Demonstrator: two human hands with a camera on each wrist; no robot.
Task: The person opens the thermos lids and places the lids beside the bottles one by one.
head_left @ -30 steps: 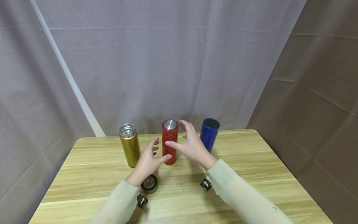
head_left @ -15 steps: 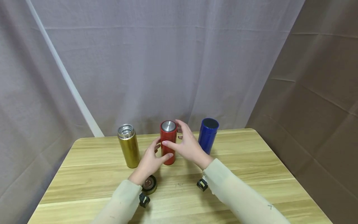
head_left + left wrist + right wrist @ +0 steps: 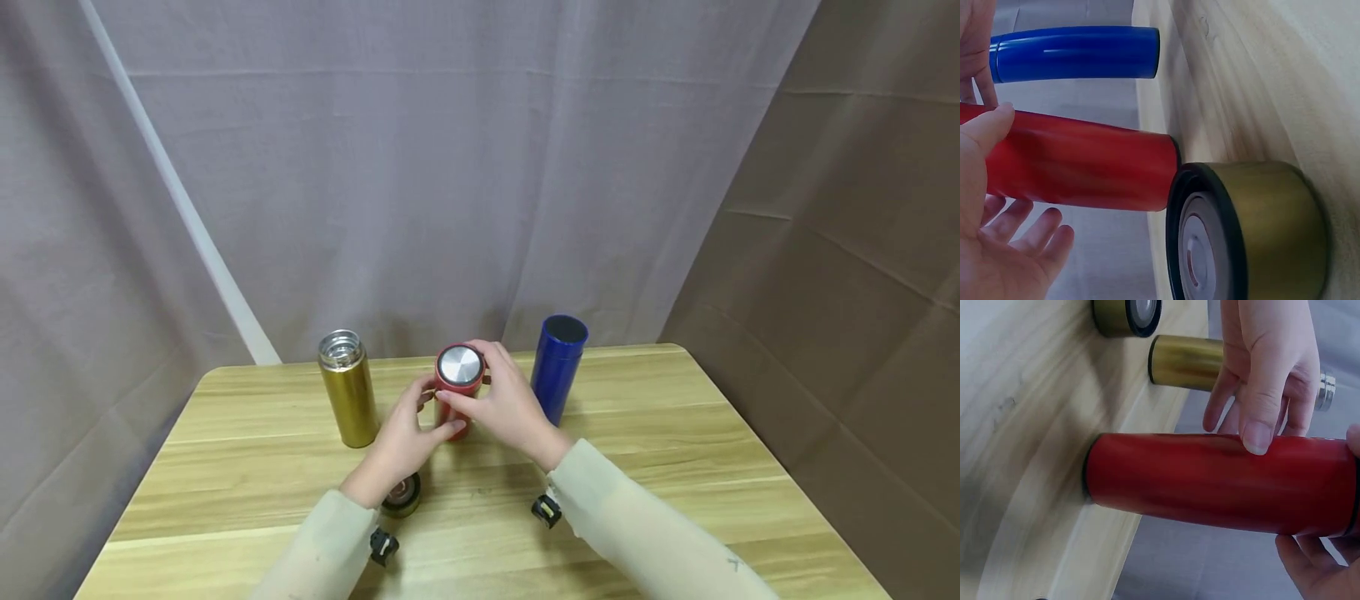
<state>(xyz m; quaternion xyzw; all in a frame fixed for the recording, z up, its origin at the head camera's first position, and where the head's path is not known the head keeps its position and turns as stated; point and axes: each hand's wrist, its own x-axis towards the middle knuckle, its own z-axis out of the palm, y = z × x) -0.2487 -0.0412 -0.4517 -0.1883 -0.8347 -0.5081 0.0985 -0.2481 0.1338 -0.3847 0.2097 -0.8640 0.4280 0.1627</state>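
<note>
A red thermos (image 3: 461, 365) with a silver-topped lid leans toward me at the table's middle, its base low by the wood. My left hand (image 3: 405, 442) holds its body from the left; in the left wrist view the thumb lies on the red side and several fingers curve past underneath. Around the upper end, near the lid seam, my right hand (image 3: 513, 408) grips from the right. A gold thermos (image 3: 349, 400) stands uncapped on the left. Its likely lid (image 3: 1266, 231), gold with a black rim, lies inside-up beside my left wrist, partly hidden in the head view.
A blue thermos (image 3: 557, 367) with a dark top stands just behind my right hand. Grey curtain (image 3: 420, 183) hangs beyond the wooden table's (image 3: 660, 467) back edge, and brown cloth (image 3: 847, 275) hangs on the right.
Both hands have closed in on the red thermos from apart and now hold it. Its top has tipped toward me. The gold and blue thermoses stay in place.
</note>
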